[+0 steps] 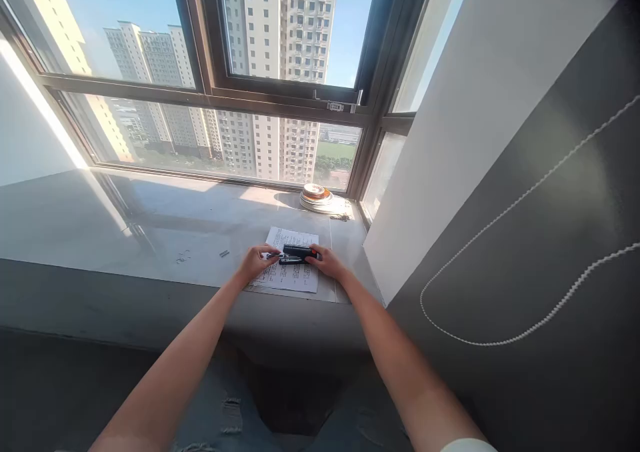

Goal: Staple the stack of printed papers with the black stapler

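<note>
A black stapler (298,253) with a red end lies over printed paper sheets (290,275) on the grey window sill (150,219). My right hand (325,263) grips the stapler's right end, fingers closed round it. At the stapler's left end, my left hand (256,261) pinches something small and metallic, too small to name. Both forearms reach forward from the bottom of the view.
Loose staples (225,253) and small metal bits (182,258) lie on the sill left of the paper. A round tin with an orange lid (316,197) sits by the window. A white wall panel (450,139) and a bead cord (525,199) are on the right.
</note>
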The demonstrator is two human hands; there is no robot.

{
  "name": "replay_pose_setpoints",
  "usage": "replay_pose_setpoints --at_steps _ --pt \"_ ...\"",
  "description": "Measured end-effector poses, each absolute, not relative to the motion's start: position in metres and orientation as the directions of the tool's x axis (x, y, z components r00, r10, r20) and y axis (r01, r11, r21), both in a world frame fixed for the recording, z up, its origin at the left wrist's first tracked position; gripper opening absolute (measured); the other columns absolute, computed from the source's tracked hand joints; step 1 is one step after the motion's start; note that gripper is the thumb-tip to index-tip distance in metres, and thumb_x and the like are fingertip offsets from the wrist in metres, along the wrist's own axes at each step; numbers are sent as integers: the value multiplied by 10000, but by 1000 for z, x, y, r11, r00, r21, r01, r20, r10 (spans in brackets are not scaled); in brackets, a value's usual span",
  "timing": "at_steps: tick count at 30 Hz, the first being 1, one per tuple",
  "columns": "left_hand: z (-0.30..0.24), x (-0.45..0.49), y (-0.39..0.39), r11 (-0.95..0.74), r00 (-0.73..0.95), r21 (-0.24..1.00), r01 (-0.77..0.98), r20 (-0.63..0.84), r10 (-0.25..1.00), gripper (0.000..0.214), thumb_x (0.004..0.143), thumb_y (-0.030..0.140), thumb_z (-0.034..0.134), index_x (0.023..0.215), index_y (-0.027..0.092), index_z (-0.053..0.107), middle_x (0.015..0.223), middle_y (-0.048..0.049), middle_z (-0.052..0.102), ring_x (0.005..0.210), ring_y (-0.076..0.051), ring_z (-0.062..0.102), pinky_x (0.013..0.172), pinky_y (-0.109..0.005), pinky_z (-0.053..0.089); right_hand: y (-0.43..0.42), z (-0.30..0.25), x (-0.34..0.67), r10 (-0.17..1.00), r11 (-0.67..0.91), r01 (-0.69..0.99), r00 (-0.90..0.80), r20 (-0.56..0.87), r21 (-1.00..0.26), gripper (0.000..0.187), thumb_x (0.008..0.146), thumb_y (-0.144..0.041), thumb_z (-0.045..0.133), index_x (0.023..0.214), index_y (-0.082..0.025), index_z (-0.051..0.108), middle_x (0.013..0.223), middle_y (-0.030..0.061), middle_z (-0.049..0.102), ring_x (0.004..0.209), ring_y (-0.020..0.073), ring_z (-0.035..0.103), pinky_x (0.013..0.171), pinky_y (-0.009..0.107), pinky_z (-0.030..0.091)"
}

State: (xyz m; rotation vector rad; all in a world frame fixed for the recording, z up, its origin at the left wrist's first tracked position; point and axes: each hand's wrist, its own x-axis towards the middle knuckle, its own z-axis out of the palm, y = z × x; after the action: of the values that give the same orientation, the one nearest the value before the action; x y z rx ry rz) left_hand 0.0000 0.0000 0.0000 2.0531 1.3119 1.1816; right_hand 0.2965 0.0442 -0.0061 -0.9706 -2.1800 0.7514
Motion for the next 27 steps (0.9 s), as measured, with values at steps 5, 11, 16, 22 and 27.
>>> replay_pose_setpoints --at_steps 5,11,16,22,27 --pt "-5 -2 3 -471 189 704 531 444 876 333 858 481 733 1055 228 822 1004 -83 782 898 -252 687 679 -321 456 44 -6 296 786 568 421 -533 314 -707 399 924 -533 598 1138 -205 676 962 39 686 886 228 597 817 326 435" --pt "-9 -5 6 -449 164 724 524 432 887 347 836 512 766 999 213 834 908 -74 779 799 -225 668 649 -306 454 45 -7 296 778 578 415 -538 323 -702 392 927 -522 601 1141 -203 675 974 39 694 903 227 607 833 323 440" --pt "-8 -3 5 -445 150 746 494 431 890 345 823 535 782 939 215 840 930 -82 790 792 -231 669 653 -315 465 45 -7 296 776 579 408 -543 322 -706 393 931 -521 606 1152 -204 674 989 39 702 908 225 611 855 326 446" --pt "-3 -1 1 -471 170 738 483 449 877 320 835 534 777 921 232 835 984 -82 794 883 -258 691 690 -325 464 44 -7 297 778 574 401 -538 324 -714 387 934 -518 615 1151 -203 677 998 41 704 908 221 615 850 322 449" --pt "-3 -1 1 -474 189 724 501 443 877 302 854 524 761 933 243 837 1005 -77 796 924 -264 695 703 -324 477 44 -8 298 770 584 386 -543 336 -714 369 944 -517 609 1139 -212 684 991 34 707 894 216 622 834 315 451"
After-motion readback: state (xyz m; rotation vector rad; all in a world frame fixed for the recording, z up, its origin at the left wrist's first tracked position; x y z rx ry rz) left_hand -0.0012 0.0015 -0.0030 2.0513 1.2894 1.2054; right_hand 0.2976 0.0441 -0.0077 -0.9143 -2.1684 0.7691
